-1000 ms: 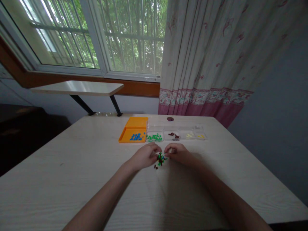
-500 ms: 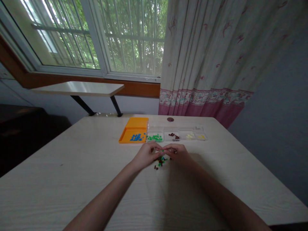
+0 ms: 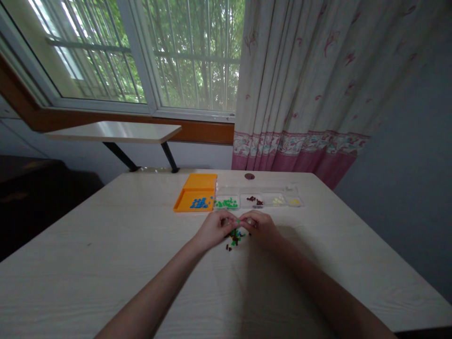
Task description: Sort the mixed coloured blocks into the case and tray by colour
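My left hand [image 3: 214, 229] and my right hand [image 3: 264, 229] meet fingertip to fingertip above the table, both closed in a pinch. Between the fingertips shows a small green piece [image 3: 238, 221], which both hands grip; its exact kind is too small to make out. Just under the fingers lies a loose pile of tiny pieces [image 3: 235, 239], brown, green and blue, partly hidden by the hands. A couple of brown bits sit at its near edge.
Behind the hands an orange case [image 3: 202, 181] lies open with blue pieces [image 3: 199, 203] inside. Beside it, clear plastic compartments hold green pieces [image 3: 226, 203], brown pieces [image 3: 254, 200], pale yellow pieces [image 3: 278, 201] and yellow pieces [image 3: 294, 202]. A dark round disc [image 3: 249, 176] lies near the table's back edge.
The right fingers have shifted slightly, and the green piece shows a little more clearly between the fingertips. Otherwise the hands and pile stay put; the view has tilted slightly.
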Available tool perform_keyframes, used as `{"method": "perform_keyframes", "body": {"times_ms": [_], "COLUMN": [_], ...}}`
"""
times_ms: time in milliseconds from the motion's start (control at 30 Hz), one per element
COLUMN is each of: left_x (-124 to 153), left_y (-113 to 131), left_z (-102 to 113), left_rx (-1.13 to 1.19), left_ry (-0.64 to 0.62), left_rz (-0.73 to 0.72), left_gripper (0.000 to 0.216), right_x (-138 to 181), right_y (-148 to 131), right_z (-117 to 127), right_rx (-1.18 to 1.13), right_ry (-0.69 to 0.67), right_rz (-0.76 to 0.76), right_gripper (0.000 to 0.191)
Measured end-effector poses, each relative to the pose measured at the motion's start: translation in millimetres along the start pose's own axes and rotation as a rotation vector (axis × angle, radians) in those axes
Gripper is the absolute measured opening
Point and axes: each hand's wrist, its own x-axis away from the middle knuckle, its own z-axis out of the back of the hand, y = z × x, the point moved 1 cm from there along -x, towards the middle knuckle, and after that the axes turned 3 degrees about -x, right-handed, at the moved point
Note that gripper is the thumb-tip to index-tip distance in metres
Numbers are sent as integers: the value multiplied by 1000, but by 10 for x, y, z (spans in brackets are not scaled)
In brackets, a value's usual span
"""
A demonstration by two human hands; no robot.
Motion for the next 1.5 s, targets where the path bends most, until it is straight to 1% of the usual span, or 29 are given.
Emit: {"method": "perform_keyframes", "body": {"times_ms": [167, 367, 433, 500, 600, 667, 733, 800, 933, 1067, 1167, 1233, 1300, 1367, 1500], "left_x": [7, 19, 30, 47, 85, 112, 134, 146, 146, 137, 133, 124, 105, 74, -19], "left_y": [73, 141, 141, 138, 164, 205, 251, 284, 285, 271, 268, 240, 175, 80, -119], "left_z": [34, 44, 60, 98, 191, 252, 293, 310, 308, 314, 323, 319, 306, 288, 260], "left_rx": [-55, -124, -156, -203, -287, -337, -378, -404, -421, -418, -430, -458, -493, -538, -649], "left_ry": [78, 66, 84, 164, 393, 552, 664, 720, 767, 791, 783, 741, 669, 579, 425], "left_rz": [-50, -115, -135, -176, -295, -372, -424, -455, -485, -491, -492, -482, -448, -362, -42], "left_gripper": [20, 19, 18, 18, 18, 15, 13, 11, 11, 11, 11, 11, 13, 18, 28], "right_x": [-5, 1, 2, 0, -11, -19, -25, -27, -27, -28, -30, -31, -34, -37, -43], "right_y": [4, 47, 57, 68, 114, 176, 256, 334, 396, 351, 315, 302, 293, 281, 249], "right_z": [4, -26, -26, -10, 36, 74, 115, 155, 216, 230, 225, 223, 224, 224, 216], "right_rx": [12, 12, 7, 3, 36, 90, 155, 211, 274, 287, 287, 287, 288, 294, 300], "right_ry": [39, 53, 49, 56, 43, -15, -78, -133, -203, -253, -296, -323, -354, -379, -396], "right_rz": [-3, 7, 18, 24, 5, -15, -40, -75, -128, -134, -126, -129, -140, -155, -166], "right_gripper": [21, 21, 21, 20, 18, 16, 15, 15, 16, 17, 19, 21, 21, 22, 22]}}
